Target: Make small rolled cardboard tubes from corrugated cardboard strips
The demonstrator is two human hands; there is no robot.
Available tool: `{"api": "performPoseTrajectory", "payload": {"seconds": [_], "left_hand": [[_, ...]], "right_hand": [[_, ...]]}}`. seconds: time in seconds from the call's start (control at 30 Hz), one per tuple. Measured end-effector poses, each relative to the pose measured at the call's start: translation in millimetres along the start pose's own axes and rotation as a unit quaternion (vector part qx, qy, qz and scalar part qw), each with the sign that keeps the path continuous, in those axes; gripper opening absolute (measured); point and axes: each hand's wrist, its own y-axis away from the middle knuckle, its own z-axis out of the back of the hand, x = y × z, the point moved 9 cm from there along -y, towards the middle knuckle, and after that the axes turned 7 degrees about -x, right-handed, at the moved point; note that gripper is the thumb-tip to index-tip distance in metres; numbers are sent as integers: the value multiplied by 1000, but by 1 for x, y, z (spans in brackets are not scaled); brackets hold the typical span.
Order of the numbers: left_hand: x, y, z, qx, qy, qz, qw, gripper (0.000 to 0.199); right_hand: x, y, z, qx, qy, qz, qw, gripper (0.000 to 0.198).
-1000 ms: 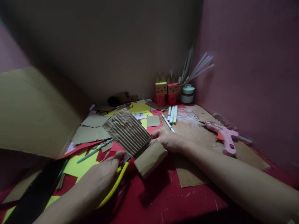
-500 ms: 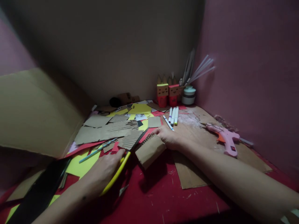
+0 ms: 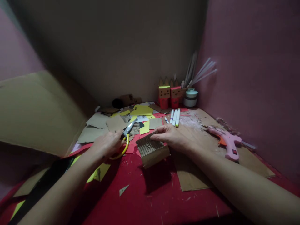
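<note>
Some cardboard (image 3: pixel 150 149) between right fingers (image 3: pixel 157 137)

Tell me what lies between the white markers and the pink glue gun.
In the head view, a stretch of brown board with whitish smears lies between the white markers and the pink glue gun.

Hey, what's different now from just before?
The left hand moved the scissors forward and left, away from the folded cardboard. The right hand turned that cardboard, so its ribbed side shows more. Both hands kept hold. The glue gun and box figures stayed put.
</note>
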Motion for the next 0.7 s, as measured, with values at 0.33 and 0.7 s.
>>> {"api": "performPoseTrajectory", "payload": {"seconds": [0.33, 0.7], "left_hand": [[-82, 46, 25, -29, 391, -97, 915, 24], [-77, 41, -6, 39, 579, 37, 814, 21]], "right_hand": [[1, -11, 35, -137, -92, 71, 984, 18], [-12, -12, 17, -100, -120, 37, 987, 22]]}}
